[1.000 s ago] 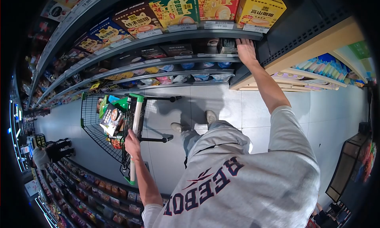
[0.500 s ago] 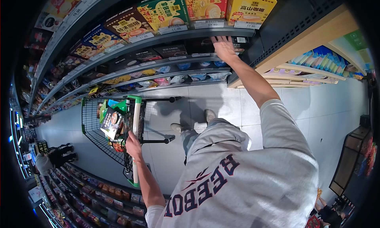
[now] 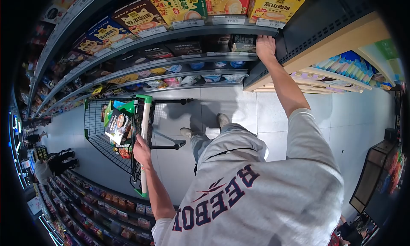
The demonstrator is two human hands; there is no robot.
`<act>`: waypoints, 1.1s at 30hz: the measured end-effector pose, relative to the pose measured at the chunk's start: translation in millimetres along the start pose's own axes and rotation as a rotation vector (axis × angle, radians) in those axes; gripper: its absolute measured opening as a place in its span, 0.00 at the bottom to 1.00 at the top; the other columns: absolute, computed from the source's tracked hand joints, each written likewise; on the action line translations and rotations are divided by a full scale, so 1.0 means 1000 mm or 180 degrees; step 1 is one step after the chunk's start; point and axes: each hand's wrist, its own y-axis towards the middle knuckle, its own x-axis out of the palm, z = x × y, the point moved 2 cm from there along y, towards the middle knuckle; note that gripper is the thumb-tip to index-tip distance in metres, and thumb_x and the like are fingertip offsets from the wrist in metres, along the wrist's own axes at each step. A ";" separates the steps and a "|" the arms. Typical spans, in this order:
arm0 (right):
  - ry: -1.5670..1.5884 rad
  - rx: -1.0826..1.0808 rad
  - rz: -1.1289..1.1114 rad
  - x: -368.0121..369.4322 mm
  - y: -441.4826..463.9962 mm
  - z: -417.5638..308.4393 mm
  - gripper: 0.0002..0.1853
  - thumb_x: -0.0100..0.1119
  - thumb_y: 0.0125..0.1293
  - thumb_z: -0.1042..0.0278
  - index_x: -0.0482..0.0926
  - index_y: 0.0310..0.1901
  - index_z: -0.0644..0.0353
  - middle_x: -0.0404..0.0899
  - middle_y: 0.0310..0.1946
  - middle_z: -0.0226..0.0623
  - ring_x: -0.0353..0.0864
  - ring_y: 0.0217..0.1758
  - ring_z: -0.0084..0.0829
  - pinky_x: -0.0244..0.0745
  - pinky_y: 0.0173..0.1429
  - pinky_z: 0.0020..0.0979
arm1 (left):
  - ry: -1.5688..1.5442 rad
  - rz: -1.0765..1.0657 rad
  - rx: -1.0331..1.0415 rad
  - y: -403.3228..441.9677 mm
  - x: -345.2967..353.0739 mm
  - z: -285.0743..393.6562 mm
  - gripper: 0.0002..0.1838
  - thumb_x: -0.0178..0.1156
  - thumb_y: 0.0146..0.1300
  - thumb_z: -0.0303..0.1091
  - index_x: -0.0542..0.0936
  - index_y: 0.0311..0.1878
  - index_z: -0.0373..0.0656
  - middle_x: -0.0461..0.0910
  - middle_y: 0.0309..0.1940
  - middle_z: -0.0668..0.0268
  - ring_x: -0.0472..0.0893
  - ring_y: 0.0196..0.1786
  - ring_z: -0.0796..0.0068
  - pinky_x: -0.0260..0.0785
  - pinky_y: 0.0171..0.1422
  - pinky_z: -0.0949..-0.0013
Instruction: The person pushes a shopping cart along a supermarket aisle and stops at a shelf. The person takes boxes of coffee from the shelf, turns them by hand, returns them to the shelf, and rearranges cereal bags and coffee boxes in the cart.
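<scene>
My left hand (image 3: 142,152) is closed round the pale handle of a shopping cart (image 3: 146,118) with green corner fittings. Lying in its basket are a black-and-white coffee box (image 3: 118,125) and several colourful packages. At the far right end of a dark shelf, my right hand (image 3: 265,48) has its fingers bent at the end of a black coffee box (image 3: 244,43), beside the end panel. Its fingertips are partly hidden there. Other dark coffee boxes (image 3: 183,47) stand to the left on that same shelf.
Above is a shelf of bright coffee boxes (image 3: 178,8) with price labels. Bagged goods (image 3: 213,78) fill the lowest shelf. Wooden shelving (image 3: 307,81) adjoins at the right. Another shelf row (image 3: 111,203) runs along the lower left, with a person (image 3: 53,167) near it.
My right hand has moved right, from the front of the dark boxes to the shelf's end. Its spread fingers are now bent. My left hand stays on the cart handle.
</scene>
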 end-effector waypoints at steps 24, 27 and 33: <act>0.5364 0.0505 -0.0828 -0.107 -0.156 -0.117 0.26 0.70 0.69 0.69 0.74 0.66 0.56 0.82 0.49 0.37 0.83 0.45 0.26 0.80 0.38 0.28 | -0.3037 -0.0277 0.1114 -0.054 0.022 0.121 0.33 0.67 0.71 0.36 0.66 0.75 0.39 0.70 0.62 0.57 0.74 0.58 0.67 0.72 0.61 0.64; 0.5877 0.0477 -0.1175 -0.111 -0.160 -0.126 0.26 0.67 0.72 0.68 0.72 0.68 0.57 0.82 0.51 0.34 0.81 0.46 0.19 0.80 0.33 0.24 | -0.4322 -0.2164 0.0262 -0.075 0.032 0.162 0.35 0.58 0.79 0.39 0.54 0.81 0.46 0.70 0.67 0.54 0.83 0.58 0.62 0.82 0.57 0.63; 0.7141 0.0757 -0.2025 -0.114 -0.171 -0.139 0.25 0.54 0.80 0.64 0.65 0.75 0.55 0.76 0.64 0.35 0.81 0.60 0.30 0.86 0.51 0.36 | -0.4511 -0.2496 0.1379 -0.107 0.005 0.205 0.40 0.67 0.68 0.26 0.58 0.79 0.42 0.75 0.65 0.56 0.79 0.64 0.65 0.77 0.65 0.60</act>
